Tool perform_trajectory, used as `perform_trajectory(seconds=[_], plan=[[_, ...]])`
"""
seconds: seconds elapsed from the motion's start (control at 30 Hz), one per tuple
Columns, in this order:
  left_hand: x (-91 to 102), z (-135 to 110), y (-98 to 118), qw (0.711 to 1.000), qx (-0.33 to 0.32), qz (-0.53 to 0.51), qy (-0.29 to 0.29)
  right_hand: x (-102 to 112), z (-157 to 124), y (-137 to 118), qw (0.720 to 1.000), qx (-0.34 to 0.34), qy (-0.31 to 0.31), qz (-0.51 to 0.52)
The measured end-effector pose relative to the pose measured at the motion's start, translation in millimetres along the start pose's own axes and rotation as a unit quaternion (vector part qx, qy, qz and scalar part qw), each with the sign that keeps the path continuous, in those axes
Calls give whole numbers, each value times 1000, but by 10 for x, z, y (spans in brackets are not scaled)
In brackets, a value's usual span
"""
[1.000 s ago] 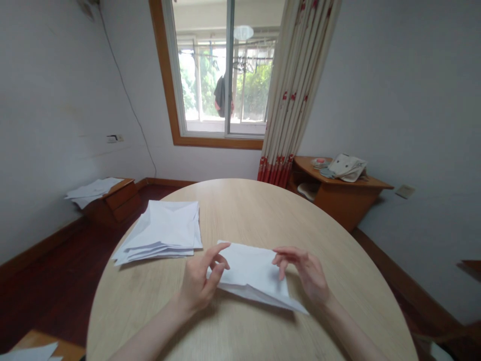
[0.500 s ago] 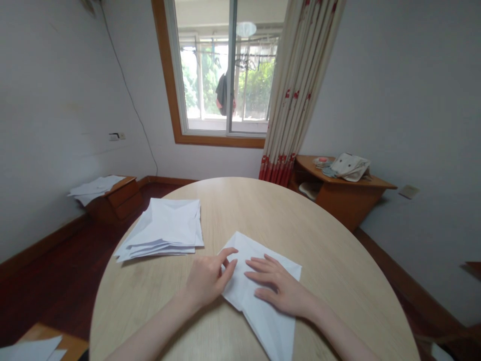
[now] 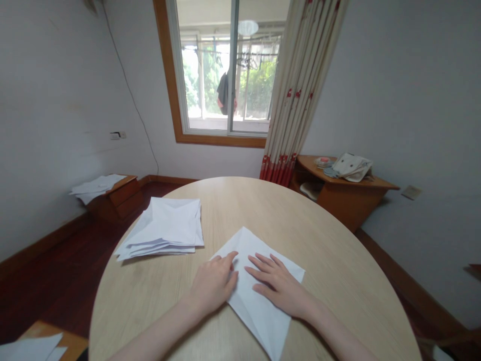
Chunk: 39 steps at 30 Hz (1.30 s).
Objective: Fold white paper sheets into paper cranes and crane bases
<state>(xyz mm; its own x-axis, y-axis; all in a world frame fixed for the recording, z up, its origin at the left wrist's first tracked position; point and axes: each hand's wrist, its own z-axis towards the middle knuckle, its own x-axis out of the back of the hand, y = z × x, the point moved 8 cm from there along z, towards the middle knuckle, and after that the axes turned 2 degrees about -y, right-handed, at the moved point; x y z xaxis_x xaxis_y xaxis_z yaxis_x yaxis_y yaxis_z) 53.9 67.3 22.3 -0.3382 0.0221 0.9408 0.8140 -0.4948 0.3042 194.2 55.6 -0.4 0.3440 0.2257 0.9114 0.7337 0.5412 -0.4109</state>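
Overhead, we look down on a round, pale wood-grain table [image 3: 338,260] in a white-walled room. A wood-framed window [image 3: 225,70] sits in the far wall, with a striped, red-flowered curtain [image 3: 300,90] gathered at its right side. Right of the curtain, a corner cabinet [image 3: 349,193] carries a cream bag [image 3: 353,166]. At the left wall, a low cabinet [image 3: 118,195] holds loose white sheets [image 3: 95,184] above the dark red floor [image 3: 56,281].

On the table's left part lies a stack of folded white paper [image 3: 165,230], well apart from both hands. A single folded sheet [image 3: 251,244] lies flat on the near centre of the table, turned so that one corner points toward the window and another toward us.

Our left hand [image 3: 216,283] rests palm-down at the sheet's left edge, fingers extended and close together, index finger tip on the paper. Our right hand [image 3: 280,288] lies flat on the sheet's middle, fingers spread and pointing left-forward. Neither hand grips anything; both are released and laid flat against the sheet. The two hands sit just beside each other, fingertips nearly meeting, forearms angling in from the lower edge.
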Motion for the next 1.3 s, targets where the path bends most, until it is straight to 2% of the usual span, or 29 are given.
perform_trajectory(seconds=[0.23, 0.33, 0.43, 0.57, 0.77, 0.97, 1.3], plan=[[-35, -7, 75, 998, -32, 44, 16, 63, -2, -24, 996, 34, 68, -47], [-116, -12, 67, 997, -43, 53, 19, 115, -19, -47, 992, 48, 100, -56], [-251, -2, 21, 996, -64, 65, 11, 156, -33, -71, 991, 54, 106, -54], [-396, 29, -24, 991, -129, 45, -2, 198, -45, -86, 992, 52, 100, -53], [-425, 65, -76, 985, -171, 11, 26, 216, -58, -111, 993, 64, 92, -44], [-362, 83, -106, 986, -157, -7, 50, 151, -45, -78, 994, 63, 80, -48], [-289, 53, -68, 986, -148, -69, -31, -36, -37, 37, 999, 21, -26, 33]])
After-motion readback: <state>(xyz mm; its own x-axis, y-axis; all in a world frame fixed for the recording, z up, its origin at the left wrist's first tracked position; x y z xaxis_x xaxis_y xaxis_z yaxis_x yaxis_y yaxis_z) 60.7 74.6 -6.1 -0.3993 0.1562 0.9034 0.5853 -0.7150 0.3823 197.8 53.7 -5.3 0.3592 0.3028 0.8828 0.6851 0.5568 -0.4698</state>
